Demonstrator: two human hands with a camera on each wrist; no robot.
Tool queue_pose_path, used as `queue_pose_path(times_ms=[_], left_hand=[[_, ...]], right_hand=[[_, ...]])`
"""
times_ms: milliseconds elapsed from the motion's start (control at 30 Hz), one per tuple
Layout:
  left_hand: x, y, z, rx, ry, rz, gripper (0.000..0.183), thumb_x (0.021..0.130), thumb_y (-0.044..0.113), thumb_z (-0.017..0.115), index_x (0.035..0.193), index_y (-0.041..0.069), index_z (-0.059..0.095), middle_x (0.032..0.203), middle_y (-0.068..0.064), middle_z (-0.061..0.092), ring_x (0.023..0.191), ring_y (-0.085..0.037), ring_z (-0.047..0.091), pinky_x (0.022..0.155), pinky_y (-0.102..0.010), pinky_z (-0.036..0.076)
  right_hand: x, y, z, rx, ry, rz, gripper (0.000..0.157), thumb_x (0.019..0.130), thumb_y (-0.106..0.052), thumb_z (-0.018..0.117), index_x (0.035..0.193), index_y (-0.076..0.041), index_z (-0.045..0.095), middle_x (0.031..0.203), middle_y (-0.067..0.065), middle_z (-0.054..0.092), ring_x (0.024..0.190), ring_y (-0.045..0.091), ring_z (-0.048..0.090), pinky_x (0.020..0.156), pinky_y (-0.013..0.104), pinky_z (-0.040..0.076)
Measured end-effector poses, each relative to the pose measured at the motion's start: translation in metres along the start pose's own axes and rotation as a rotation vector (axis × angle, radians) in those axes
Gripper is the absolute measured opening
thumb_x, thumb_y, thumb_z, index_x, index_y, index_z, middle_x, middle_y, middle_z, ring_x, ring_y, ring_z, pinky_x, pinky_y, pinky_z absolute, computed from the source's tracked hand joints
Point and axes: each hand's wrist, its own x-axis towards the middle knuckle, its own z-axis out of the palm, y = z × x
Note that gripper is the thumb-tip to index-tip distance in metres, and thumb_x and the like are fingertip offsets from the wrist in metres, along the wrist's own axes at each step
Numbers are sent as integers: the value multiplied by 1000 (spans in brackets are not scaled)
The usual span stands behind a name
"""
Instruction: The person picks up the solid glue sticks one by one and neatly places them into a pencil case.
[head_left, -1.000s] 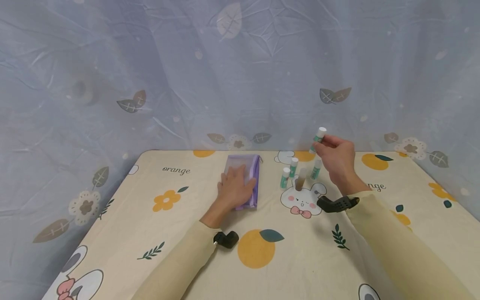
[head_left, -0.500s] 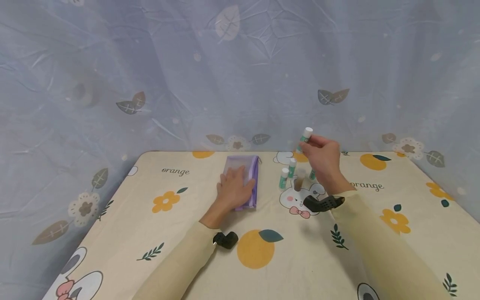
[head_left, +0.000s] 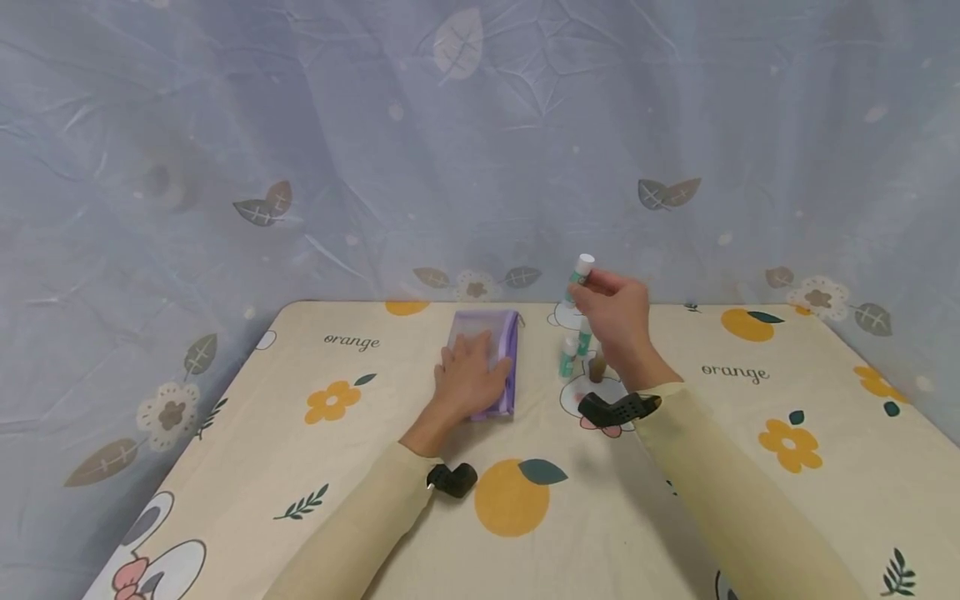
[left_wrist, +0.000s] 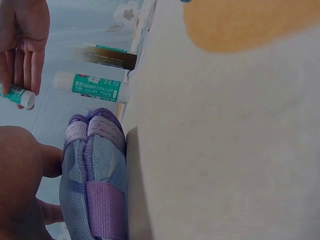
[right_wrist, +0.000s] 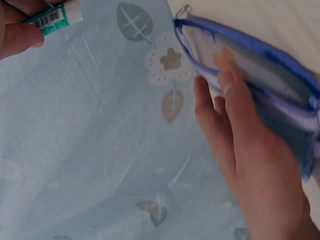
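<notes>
Green and white is the glue stick [head_left: 578, 279] which the right hand [head_left: 618, 321] pinches between thumb and fingers. We see its white cap pointing up and slightly to the right; the long axis is tilted. It is raised above the far part of the worktop [head_left: 585, 558], to the left of the hand which grips it. On its label we find a barcode. Two similar sticks stand upright below, the front stick [head_left: 567, 360] and the back stick [head_left: 584, 338], with a brown item [head_left: 597, 367] just beside them. The front one carries Chinese characters, too small for us to read surely. Fingers spread, the left hand [head_left: 471, 379] rests on a purple mesh pouch [head_left: 507, 340], which lies lengthwise from near to far. We read "orange" printed twice on the cloth.
</notes>
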Motion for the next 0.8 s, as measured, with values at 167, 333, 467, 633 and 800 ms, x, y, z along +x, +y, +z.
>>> queue_pose_path(times_ms=[167, 333, 467, 633, 800], left_hand=[[0, 0, 0, 17, -5, 3, 67, 109, 43, 50, 166, 12, 34, 174, -30, 18, 161, -57, 8, 126, -75, 11], [-1, 0, -1, 29, -7, 4, 68, 109, 43, 50, 167, 13, 33, 174, -31, 17, 161, -58, 7, 126, -75, 11], [-2, 0, -2, 23, -7, 1, 68, 109, 43, 51, 167, 12, 33, 174, -31, 17, 161, -59, 7, 126, -75, 10], [-1, 0, -1, 12, -11, -2, 68, 109, 42, 51, 167, 12, 34, 174, -30, 17, 162, -57, 8, 126, -75, 11], [0, 0, 0, 17, -15, -7, 68, 109, 43, 50, 167, 12, 33, 175, -30, 16, 162, -57, 7, 126, -74, 11]], right_hand=[[-4, -1, 7, 33, -16, -14, 46, 103, -17, 69, 148, -5, 62, 148, 14, 66, 136, 27, 63, 119, 42, 47], [-7, -1, 15, 75, -32, -37, 45, 103, -13, 69, 147, -3, 62, 148, 16, 66, 138, 28, 62, 117, 40, 50], [-8, 0, 21, 64, -30, -27, 45, 103, -14, 70, 146, -4, 62, 147, 15, 66, 137, 28, 63, 116, 40, 51], [-9, 1, 25, 38, -31, -13, 46, 103, -17, 71, 147, -8, 63, 147, 12, 67, 134, 26, 65, 115, 40, 51], [-10, 4, 29, 29, -27, -14, 45, 102, -18, 71, 146, -10, 64, 146, 11, 68, 133, 25, 64, 116, 41, 50]])
